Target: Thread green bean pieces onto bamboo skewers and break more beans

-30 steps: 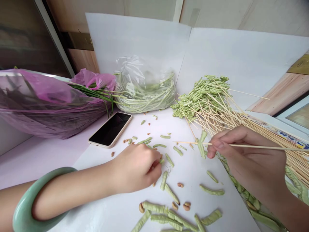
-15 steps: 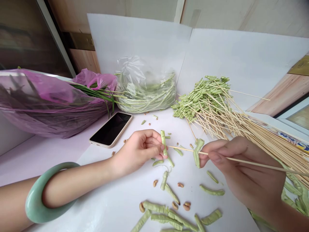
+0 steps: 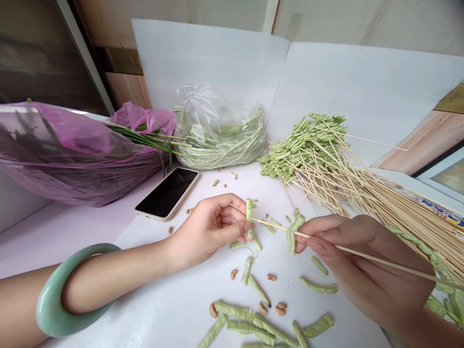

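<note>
My left hand [image 3: 213, 227], with a jade bangle [image 3: 61, 295] on the forearm, pinches a short green bean piece [image 3: 249, 216] upright between thumb and fingers. My right hand [image 3: 362, 261] grips a thin bamboo skewer [image 3: 380, 261] that has one bean piece [image 3: 294, 228] threaded on it. The skewer's tip touches the bean piece in my left hand. Both hands hover just above the white paper [image 3: 188, 314].
Cut bean pieces [image 3: 253, 324] and loose seeds [image 3: 270, 277] lie on the paper near me. A pile of finished bean skewers [image 3: 308, 145] and bare sticks [image 3: 398, 203] spreads to the right. A phone [image 3: 166, 193], a clear bag of long beans [image 3: 217, 135] and a purple bag [image 3: 72, 154] sit behind.
My left hand picked a bean piece off the paper, lifted it and brought it to the skewer tip. My right hand moved the skewer slightly left and down.
</note>
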`<state>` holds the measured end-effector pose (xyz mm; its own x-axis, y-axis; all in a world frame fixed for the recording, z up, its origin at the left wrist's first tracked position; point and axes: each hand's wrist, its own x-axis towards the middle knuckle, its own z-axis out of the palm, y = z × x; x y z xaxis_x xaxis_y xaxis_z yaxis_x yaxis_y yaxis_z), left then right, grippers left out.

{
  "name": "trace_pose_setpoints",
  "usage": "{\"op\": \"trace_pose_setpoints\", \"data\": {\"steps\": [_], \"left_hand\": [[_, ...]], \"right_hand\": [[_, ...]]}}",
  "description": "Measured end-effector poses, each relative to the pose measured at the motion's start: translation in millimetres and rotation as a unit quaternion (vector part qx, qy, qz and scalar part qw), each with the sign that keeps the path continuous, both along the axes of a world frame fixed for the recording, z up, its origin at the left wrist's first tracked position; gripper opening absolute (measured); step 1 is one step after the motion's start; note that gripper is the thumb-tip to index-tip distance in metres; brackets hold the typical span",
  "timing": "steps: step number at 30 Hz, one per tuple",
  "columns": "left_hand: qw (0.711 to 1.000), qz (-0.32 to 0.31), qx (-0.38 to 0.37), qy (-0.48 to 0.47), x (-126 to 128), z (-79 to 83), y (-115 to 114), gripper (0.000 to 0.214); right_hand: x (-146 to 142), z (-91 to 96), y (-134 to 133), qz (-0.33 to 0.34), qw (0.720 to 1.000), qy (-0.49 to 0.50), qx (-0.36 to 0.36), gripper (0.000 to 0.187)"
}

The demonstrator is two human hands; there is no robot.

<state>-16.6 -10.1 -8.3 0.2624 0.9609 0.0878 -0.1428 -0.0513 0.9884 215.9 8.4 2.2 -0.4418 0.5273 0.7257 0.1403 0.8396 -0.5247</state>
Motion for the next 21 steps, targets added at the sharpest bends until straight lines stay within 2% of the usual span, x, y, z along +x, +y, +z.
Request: {"op": "trace_pose_setpoints", "data": {"steps": [5, 8, 12, 21], "left_hand": [[0.999, 0.023, 0.036, 0.030, 0, 0.0, -4, 0.012], [0.998, 0.026, 0.044, 0.039, 0, 0.0, -3, 0.011], [0.998, 0.024, 0.047, 0.040, 0, 0.5, -3, 0.010], [0.998, 0.025, 0.048, 0.038, 0, 0.7, -3, 0.011]], "right_hand": [[2, 4.5, -7, -0.043, 0.996, -0.058, 0.055, 0.020], [0, 11.9, -9, -0.044, 0.992, -0.093, 0.077, 0.015], [0, 18.9, -8, -0.037, 0.990, -0.103, 0.087, 0.014], [2, 17.7, -7, -0.041, 0.988, -0.118, 0.093, 0.011]]}}
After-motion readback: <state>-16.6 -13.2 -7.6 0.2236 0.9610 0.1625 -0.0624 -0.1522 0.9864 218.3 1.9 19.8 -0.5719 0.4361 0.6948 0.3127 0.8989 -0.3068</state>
